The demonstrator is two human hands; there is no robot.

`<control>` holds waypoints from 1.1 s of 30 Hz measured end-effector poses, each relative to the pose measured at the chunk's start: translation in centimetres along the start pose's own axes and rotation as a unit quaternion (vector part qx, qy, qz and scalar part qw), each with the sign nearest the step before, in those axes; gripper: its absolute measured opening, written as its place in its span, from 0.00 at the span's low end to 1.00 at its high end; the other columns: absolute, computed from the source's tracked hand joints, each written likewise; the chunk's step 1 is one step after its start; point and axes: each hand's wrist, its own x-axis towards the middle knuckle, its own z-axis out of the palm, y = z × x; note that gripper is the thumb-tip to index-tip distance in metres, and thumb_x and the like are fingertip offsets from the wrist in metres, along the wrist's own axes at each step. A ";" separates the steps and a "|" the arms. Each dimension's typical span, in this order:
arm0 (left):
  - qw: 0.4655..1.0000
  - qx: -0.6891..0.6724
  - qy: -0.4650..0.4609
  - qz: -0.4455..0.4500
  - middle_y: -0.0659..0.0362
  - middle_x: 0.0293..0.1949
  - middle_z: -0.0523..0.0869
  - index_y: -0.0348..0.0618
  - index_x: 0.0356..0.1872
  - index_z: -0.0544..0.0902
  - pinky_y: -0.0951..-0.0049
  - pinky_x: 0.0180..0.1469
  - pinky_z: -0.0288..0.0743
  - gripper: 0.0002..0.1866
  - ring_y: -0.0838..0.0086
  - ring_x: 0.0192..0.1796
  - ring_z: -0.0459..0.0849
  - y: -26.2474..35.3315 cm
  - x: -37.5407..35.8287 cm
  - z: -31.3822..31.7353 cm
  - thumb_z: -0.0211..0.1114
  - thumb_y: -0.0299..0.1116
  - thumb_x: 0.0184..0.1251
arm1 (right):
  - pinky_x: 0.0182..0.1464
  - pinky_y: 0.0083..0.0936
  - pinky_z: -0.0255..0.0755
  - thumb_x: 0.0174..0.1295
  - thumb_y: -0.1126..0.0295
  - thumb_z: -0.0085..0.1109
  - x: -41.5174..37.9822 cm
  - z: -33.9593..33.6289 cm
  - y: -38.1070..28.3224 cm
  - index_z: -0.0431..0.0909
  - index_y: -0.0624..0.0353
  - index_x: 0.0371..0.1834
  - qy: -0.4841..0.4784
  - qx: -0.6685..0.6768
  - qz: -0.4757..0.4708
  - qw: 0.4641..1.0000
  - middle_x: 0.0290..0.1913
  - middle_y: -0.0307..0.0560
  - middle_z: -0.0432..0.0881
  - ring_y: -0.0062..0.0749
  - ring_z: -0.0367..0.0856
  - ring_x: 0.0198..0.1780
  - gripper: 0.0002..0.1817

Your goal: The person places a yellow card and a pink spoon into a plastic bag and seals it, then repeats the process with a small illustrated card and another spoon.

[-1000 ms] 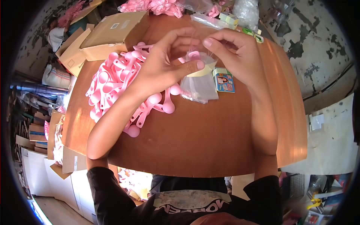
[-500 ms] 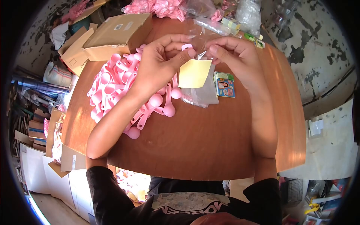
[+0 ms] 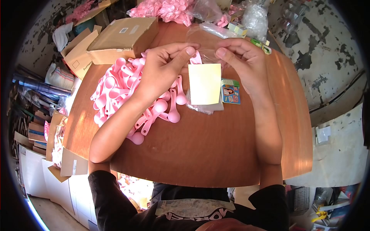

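Note:
Both of my hands pinch the upper corners of a clear plastic bag (image 3: pixel 208 55). My left hand (image 3: pixel 165 65) is closed at the bag's left corner, my right hand (image 3: pixel 242 61) at its right corner. Inside or behind the film hang a pale yellow card (image 3: pixel 205 84) and part of a pink spoon (image 3: pixel 196 57). Below them more clear bags (image 3: pixel 200 109) lie on the table, beside a stack of small printed cards (image 3: pixel 230 94). A pile of pink scoops (image 3: pixel 115 86) lies left of and partly under my left forearm.
A closed cardboard box (image 3: pixel 123 36) stands at the table's back left. More pink pieces (image 3: pixel 163 9) and plastic wrap (image 3: pixel 255 19) lie along the back, near a green and white object (image 3: pixel 266 48). The brown table (image 3: pixel 200 154) has a curved front edge.
The yellow card has straightened, now hanging upright and a little lower. The pink spoon sits lower, away from my left fingertips. My hands have shifted slightly.

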 end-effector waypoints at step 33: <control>0.989 0.000 -0.101 0.110 0.54 0.46 0.84 0.32 0.54 0.75 0.78 0.46 0.81 0.21 0.75 0.47 0.84 3.2 0.0 -3.4 0.67 0.14 0.58 | 0.45 0.22 0.80 0.51 0.78 0.71 -1.1 0.2 -2.2 0.81 0.67 0.46 -0.081 0.033 -0.061 0.994 0.55 0.47 0.77 0.27 0.83 0.42 0.17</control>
